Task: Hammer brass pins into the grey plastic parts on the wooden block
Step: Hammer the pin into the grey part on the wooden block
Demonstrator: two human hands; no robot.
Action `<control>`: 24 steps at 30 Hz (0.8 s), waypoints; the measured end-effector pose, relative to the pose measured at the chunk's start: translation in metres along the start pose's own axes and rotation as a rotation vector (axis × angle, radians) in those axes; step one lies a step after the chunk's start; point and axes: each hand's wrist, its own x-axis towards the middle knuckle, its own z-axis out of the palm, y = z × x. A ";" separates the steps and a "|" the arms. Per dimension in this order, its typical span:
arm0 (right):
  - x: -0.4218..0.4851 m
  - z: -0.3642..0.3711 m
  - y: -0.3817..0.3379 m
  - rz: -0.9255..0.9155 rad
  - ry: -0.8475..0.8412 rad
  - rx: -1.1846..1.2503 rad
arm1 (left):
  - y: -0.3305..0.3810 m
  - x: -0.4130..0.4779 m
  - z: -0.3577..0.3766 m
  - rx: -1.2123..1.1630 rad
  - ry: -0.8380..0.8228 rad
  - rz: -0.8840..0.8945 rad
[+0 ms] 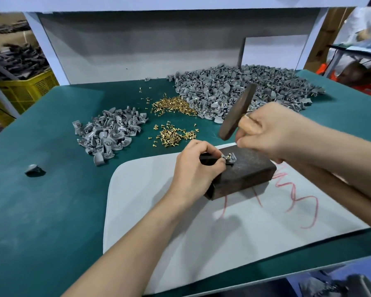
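Note:
A dark wooden block (247,174) lies on a white mat. On its top sits a small grey plastic part (230,159) with a brass pin (229,155) standing in it. My left hand (196,168) pinches the part at its left side. My right hand (270,129) grips a hammer, whose dark head (237,112) is raised above and slightly behind the block. The hammer's handle is hidden inside my fist.
On the green table (41,200) lie a big heap of grey parts (234,88) at the back right, a smaller heap (109,133) at the left, two piles of brass pins (171,105) (174,136), and one stray part (33,169). The white mat (201,232) bears red scribbles.

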 end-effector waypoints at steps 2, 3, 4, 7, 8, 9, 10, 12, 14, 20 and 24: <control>0.001 0.013 0.004 0.036 -0.021 0.093 | -0.001 0.000 0.000 0.007 0.002 0.020; 0.001 0.019 0.005 0.051 -0.023 0.121 | -0.001 0.001 0.000 -0.005 0.013 0.017; 0.002 0.025 0.007 0.068 -0.017 0.130 | -0.002 0.000 0.001 -0.022 0.028 0.007; 0.007 0.033 0.011 0.115 0.022 0.109 | -0.004 0.001 0.004 -0.056 0.057 -0.013; 0.008 0.034 0.012 0.125 0.024 0.102 | -0.005 0.001 0.005 -0.058 0.056 -0.014; 0.009 0.035 0.013 0.131 0.022 0.096 | -0.006 0.001 0.005 -0.056 0.055 -0.016; 0.009 0.035 0.012 0.134 0.013 0.084 | -0.006 0.001 0.006 -0.054 0.056 -0.018; 0.009 0.036 0.012 0.137 0.005 0.042 | -0.006 0.000 0.005 -0.047 0.063 -0.015; 0.009 0.036 0.012 0.138 0.019 -0.007 | -0.006 0.000 0.006 -0.042 0.063 -0.002; 0.009 0.038 0.012 0.157 0.000 0.060 | -0.007 0.000 0.005 -0.001 0.035 -0.035; 0.007 0.042 0.015 0.168 0.031 0.121 | -0.007 -0.001 0.004 -0.028 0.036 -0.023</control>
